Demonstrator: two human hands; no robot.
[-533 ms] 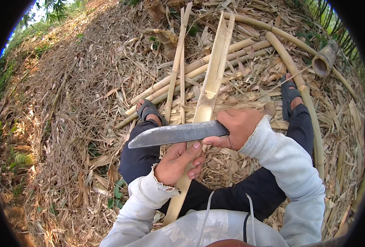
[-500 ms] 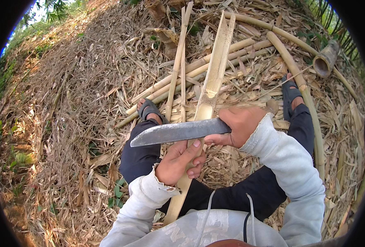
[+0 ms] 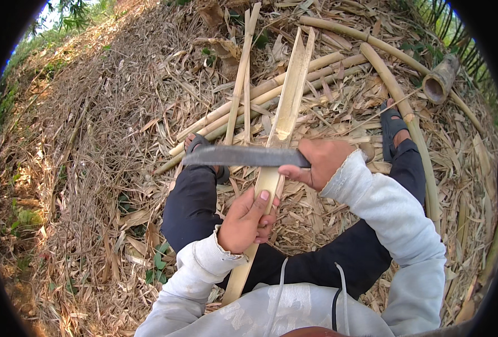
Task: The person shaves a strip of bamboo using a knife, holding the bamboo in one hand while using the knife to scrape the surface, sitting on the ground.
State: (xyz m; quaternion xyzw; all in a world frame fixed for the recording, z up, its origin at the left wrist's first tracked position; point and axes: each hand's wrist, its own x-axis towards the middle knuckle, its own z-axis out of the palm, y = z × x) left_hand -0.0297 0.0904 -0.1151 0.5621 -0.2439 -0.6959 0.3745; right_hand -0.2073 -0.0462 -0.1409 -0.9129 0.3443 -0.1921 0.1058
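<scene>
as left hand [image 3: 244, 223] grips bamboo [image 3: 268, 181], right hand [image 3: 326, 163] grips machete [image 3: 246, 155]; sweatshirt print [image 3: 296, 296] illegible

The knife [image 3: 243, 156] is dark grey, the bamboo strip [image 3: 268, 180] light yellow, the trousers [image 3: 190, 196] nearly black, the hoodie [image 3: 398, 219] light grey.

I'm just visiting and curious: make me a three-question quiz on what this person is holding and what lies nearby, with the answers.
1. Which hand grips the dark, long-bladed metal knife?
2. True or false: in this view, the knife crosses over the long, pale split-bamboo strip.
3. Fill in: the short, hollow, brownish bamboo section appears toward the picture's upper ____.

Key:
1. The right hand.
2. True; the left hand grips the strip nearer the person's body.
3. Right.
</scene>
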